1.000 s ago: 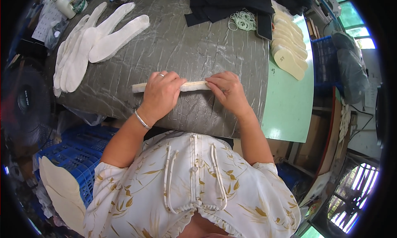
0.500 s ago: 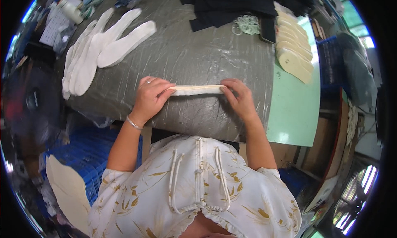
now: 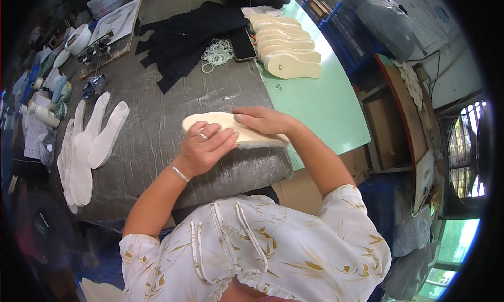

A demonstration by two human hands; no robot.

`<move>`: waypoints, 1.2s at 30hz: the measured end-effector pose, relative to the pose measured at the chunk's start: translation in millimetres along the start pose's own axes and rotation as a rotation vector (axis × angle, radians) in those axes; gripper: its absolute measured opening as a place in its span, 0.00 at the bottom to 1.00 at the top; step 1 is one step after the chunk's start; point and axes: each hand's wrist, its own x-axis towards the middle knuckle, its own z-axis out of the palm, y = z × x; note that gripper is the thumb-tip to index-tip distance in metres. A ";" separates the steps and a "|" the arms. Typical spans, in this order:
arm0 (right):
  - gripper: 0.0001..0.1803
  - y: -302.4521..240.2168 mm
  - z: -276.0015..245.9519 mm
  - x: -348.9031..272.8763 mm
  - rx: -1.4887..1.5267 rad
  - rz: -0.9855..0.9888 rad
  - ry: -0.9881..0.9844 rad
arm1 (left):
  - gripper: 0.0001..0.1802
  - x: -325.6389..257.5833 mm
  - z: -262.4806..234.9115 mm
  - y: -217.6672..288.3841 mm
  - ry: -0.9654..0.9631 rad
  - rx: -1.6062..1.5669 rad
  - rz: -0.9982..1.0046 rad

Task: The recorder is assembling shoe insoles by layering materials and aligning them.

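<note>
A cream insole (image 3: 212, 118) with a fluffy white underside lies between my hands, over the near part of the grey, plastic-covered table. My left hand (image 3: 206, 151), with a ring and a bracelet, is closed on its near edge, fingers bent over the top face. Along the far edge my right hand (image 3: 265, 122) holds the insole too, its thumb and fingers pressed together there. Part of the insole is hidden beneath both hands. On the green board, a row of similar cream insoles (image 3: 294, 66) overlaps beyond my right hand. White insoles (image 3: 84, 160) lie fanned out at the left.
Dark fabric pieces (image 3: 184, 39), pale elastic bands (image 3: 218, 53) and a phone (image 3: 242, 45) lie on the far part of the table. The green board (image 3: 325, 118) covers its right side. A blue crate (image 3: 341, 32) stands beyond the right edge. Bottles (image 3: 44, 113) crowd the left edge.
My view has turned to the right. The insole, held edge-on by its ends before, now shows its cream face. My left hand has shifted to its near edge, my right to its far edge.
</note>
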 end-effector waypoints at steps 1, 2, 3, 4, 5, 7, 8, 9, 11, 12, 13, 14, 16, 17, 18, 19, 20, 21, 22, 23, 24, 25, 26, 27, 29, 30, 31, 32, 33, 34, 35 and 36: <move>0.34 -6.9 -12.8 -4.9 0.098 0.196 -0.155 | 0.17 -3.3 12.8 -0.3 -0.020 0.035 0.041; 0.31 13.0 -18.6 -14.6 0.226 0.226 -0.161 | 0.17 5.1 21.0 2.7 -0.020 0.045 0.037; 0.29 34.2 -23.6 -22.8 0.354 0.255 -0.173 | 0.22 14.4 29.5 7.0 -0.063 0.025 0.008; 0.24 38.2 -33.1 -28.7 0.410 0.266 -0.146 | 0.28 21.2 34.1 10.2 -0.106 0.004 -0.027; 0.22 39.0 -45.6 -34.5 0.428 0.242 -0.121 | 0.34 25.0 33.2 11.6 -0.156 -0.079 -0.119; 0.20 61.4 -73.6 -44.1 0.270 0.216 0.019 | 0.47 31.7 35.7 13.4 -0.261 -0.203 -0.239; 0.18 78.8 -90.3 -43.1 0.006 0.185 0.126 | 0.41 30.2 36.6 11.9 -0.244 -0.223 -0.268; 0.17 89.0 -106.4 -38.9 -0.142 0.201 0.205 | 0.39 26.6 34.3 10.0 -0.248 -0.233 -0.333; 0.15 105.8 -136.5 -33.6 -0.350 0.184 0.346 | 0.37 16.8 32.8 8.6 -0.224 -0.298 -0.463; 0.14 114.5 -150.6 -28.9 -0.408 0.140 0.398 | 0.36 10.6 32.2 10.3 -0.211 -0.340 -0.556; 0.14 121.8 -162.9 -24.9 -0.456 0.095 0.441 | 0.35 5.4 30.6 11.4 -0.196 -0.376 -0.614; 0.15 128.6 -177.9 -20.2 -0.536 0.182 0.411 | 0.34 2.3 30.6 12.4 -0.181 -0.414 -0.673; 0.22 147.3 -195.8 -10.7 -0.768 0.242 0.385 | 0.34 0.0 28.1 15.9 -0.172 -0.451 -0.740; 0.27 159.0 -195.0 -8.9 -0.814 0.309 0.493 | 0.33 1.4 27.4 17.8 -0.167 -0.492 -0.809; 0.32 166.1 -191.8 -3.4 -0.856 0.371 0.599 | 0.32 3.9 23.9 17.8 -0.163 -0.509 -0.828; 0.37 172.6 -194.0 1.7 -0.823 0.452 0.619 | 0.32 8.0 22.4 19.0 -0.142 -0.571 -0.900; 0.37 180.5 -191.9 1.3 -0.823 0.458 0.607 | 0.32 13.2 21.5 21.6 -0.122 -0.637 -0.972; 0.36 185.2 -187.6 3.1 -0.786 0.356 0.688 | 0.31 25.8 13.2 22.6 -0.104 -0.747 -1.042; 0.35 190.2 -182.5 3.7 -0.750 0.257 0.762 | 0.31 40.4 5.8 22.3 -0.068 -0.916 -1.090; 0.33 182.4 -170.3 5.7 -0.725 0.160 0.797 | 0.31 57.8 -6.6 21.9 -0.024 -1.080 -1.143; 0.32 177.8 -157.5 1.0 -0.713 0.069 0.847 | 0.30 84.4 -26.4 23.8 -0.039 -1.237 -1.131; 0.31 176.6 -144.3 -4.5 -0.692 0.044 0.884 | 0.31 110.4 -43.9 30.1 -0.061 -1.386 -1.150; 0.31 175.8 -131.1 -10.2 -0.670 0.018 0.920 | 0.31 137.0 -62.1 35.1 -0.148 -1.463 -1.147; 0.30 177.1 -117.2 -13.4 -0.661 -0.044 0.934 | 0.33 151.2 -71.0 43.9 -0.151 -1.534 -1.085; 0.28 170.4 -91.2 -22.5 -0.615 -0.014 0.945 | 0.37 171.6 -87.6 56.2 -0.179 -1.542 -0.963; 0.28 175.9 -85.9 -38.0 -0.645 0.013 0.952 | 0.36 184.6 -97.2 55.5 -0.274 -1.588 -0.990; 0.28 178.5 -75.1 -40.0 -0.643 0.035 0.949 | 0.36 172.8 -76.4 66.8 -0.114 -1.526 -0.838; 0.27 179.6 -65.9 -42.7 -0.640 0.054 0.947 | 0.36 160.8 -55.7 78.2 0.038 -1.448 -0.686; 0.27 180.2 -54.8 -42.4 -0.617 0.097 0.952 | 0.28 183.7 -83.4 71.1 -0.012 -1.795 -1.005; 0.27 185.0 -50.5 -43.5 -0.619 0.080 0.938 | 0.28 183.4 -77.1 76.9 0.003 -1.768 -1.017; 0.27 195.7 -51.6 -56.3 -0.624 0.081 0.923 | 0.27 179.3 -61.0 86.6 0.032 -1.371 -0.746; 0.27 194.0 -52.1 -70.8 -0.631 0.116 0.935 | 0.25 179.0 -58.9 97.1 0.043 -0.952 -0.499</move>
